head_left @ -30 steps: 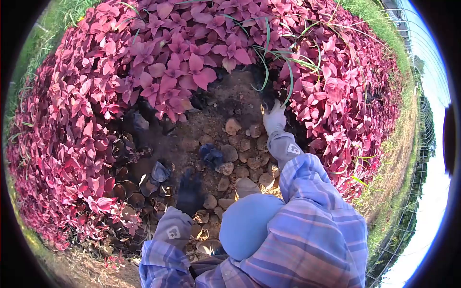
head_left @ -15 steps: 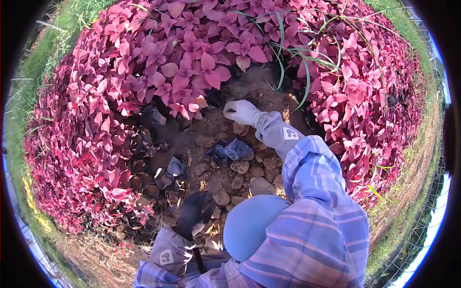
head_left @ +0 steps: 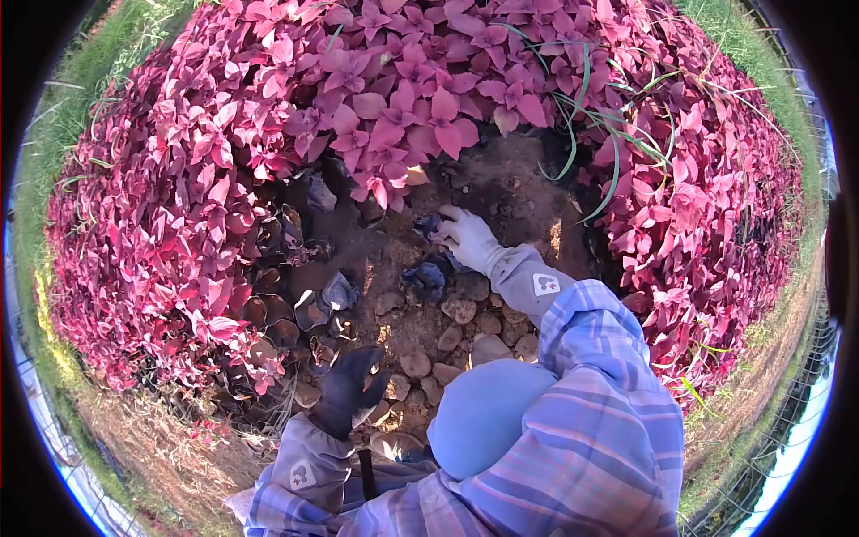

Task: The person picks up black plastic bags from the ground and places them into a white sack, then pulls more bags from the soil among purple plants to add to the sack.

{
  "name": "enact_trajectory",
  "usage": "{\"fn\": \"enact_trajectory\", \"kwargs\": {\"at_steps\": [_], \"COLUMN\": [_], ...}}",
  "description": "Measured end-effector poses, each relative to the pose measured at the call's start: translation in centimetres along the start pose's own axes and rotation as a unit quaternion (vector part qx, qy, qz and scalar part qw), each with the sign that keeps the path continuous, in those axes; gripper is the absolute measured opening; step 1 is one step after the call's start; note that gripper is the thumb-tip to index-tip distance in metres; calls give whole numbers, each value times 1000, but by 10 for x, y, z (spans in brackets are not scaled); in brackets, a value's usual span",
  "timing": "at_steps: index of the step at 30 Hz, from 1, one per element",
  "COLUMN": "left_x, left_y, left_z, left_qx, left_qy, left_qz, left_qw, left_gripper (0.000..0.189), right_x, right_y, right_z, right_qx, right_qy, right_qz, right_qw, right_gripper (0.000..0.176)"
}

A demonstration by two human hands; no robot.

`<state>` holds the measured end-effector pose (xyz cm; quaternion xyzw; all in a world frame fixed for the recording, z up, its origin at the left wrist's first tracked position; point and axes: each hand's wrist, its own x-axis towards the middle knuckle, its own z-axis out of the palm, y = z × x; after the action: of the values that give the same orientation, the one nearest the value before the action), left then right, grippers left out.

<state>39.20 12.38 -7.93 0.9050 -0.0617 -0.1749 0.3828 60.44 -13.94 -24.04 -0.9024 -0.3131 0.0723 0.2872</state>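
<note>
My right hand (head_left: 469,240), in a white glove, is over the soil right of centre. Its thumb and fingers are around the edge of a small dark plastic piece (head_left: 428,226). Just below lies a crumpled dark plastic piece (head_left: 425,280), and another is partly hidden under the hand. My left hand (head_left: 347,390), in a black glove, hovers at the lower left above the stones (head_left: 415,364). Its fingers are apart, with nothing visible between them.
Dense magenta-leaved plants (head_left: 179,224) surround the bare soil (head_left: 514,179) on the left, top and right. Long green grass blades (head_left: 613,161) hang at the upper right. More dark plastic (head_left: 339,293) lies left of centre. A wire fence (head_left: 787,403) runs along the right edge.
The view has shifted slightly. My right hand has moved down toward the dark plastic pieces, its fingers less curled, and a small dark piece now shows at its fingertips. My left hand's fingers have spread.
</note>
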Motion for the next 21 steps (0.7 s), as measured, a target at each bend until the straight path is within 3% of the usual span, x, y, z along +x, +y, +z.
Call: {"fn": "enact_trajectory", "kwargs": {"at_steps": [3, 6, 7, 10, 11, 14, 15, 16, 18, 21], "left_x": [0, 2, 3, 2, 2, 3, 3, 2, 2, 8], "left_y": [-13, -11, -10, -7, -7, -7, -8, -9, -13, -22], "left_z": [7, 1, -2, -6, -6, -5, -4, -3, 2, 25], "left_qx": [29, 25, 36, 55, 54, 47, 46, 44, 18, -17], "left_qy": [3, -5, 4, 21, 19, 18, 18, 19, 12, 6], "left_qz": [23, 8, 18, 25, 17, 5, 6, 9, -21, -48], "left_qw": [999, 1000, 999, 998, 998, 999, 999, 999, 1000, 999], "left_gripper": [44, 43, 42, 41, 41, 40, 40, 40, 40, 40], "right_x": [1, 19, 25, 45, 57, 74, 75, 70, 53, 15], "right_y": [-2, 3, 2, 4, -13, 18, 29, 37, 32, 15], "right_z": [5, 10, 13, 10, -5, 21, 22, 15, -17, -50], "right_qx": [31, 151, 157, 110, 181, 115, 186, 367, 415, 88], "right_qy": [-9, 9, 58, 137, 96, 164, 227, 152, 90, -80], "right_qz": [48, 190, 235, 229, 294, 137, 112, 242, 328, 319], "right_qw": [998, 970, 957, 958, 934, 970, 949, 885, 844, 940], "right_gripper": [17, 16, 16, 14, 18, 23, 28, 28, 29, 34]}}
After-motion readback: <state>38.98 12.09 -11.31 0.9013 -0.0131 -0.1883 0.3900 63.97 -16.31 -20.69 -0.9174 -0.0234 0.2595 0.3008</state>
